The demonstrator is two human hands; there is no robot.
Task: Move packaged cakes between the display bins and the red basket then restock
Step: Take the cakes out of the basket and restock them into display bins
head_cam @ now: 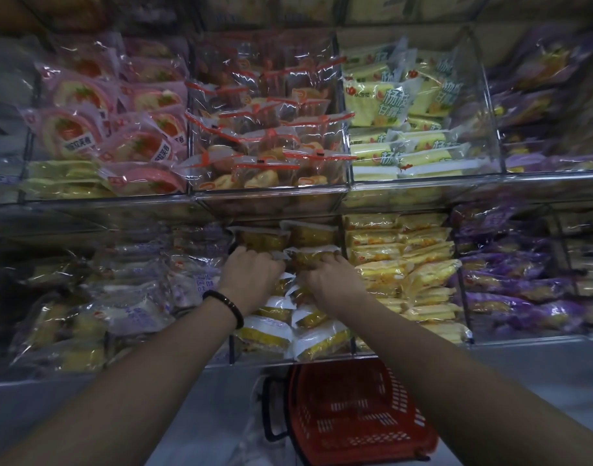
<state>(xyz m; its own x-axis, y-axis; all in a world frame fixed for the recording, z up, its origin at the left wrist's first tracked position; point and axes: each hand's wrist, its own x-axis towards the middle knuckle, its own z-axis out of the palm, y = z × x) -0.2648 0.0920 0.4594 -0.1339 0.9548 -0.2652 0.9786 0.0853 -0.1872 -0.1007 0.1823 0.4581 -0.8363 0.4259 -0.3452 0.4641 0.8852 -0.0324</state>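
Both my hands reach into the lower middle display bin (350,344), which holds several yellow cakes in clear-and-white wrappers (265,334). My left hand (251,274), with a dark bead bracelet on the wrist, has its fingers curled down among the packs at the bin's back left. My right hand (332,280) lies beside it, fingers curled over a pack (313,255) in the back row. Whether either hand truly grips a pack is hidden by the knuckles. The red basket (359,415) stands on the floor below the bin, between my forearms, and looks empty.
Neighbouring lower bins hold pale purple-print packs (137,297), yellow sliced cakes (419,274) and purple packs (517,287). The upper shelf holds pink strawberry rolls (113,129), orange-sealed buns (265,136) and green-yellow cakes (406,105). A clear shelf edge (271,193) overhangs my hands.
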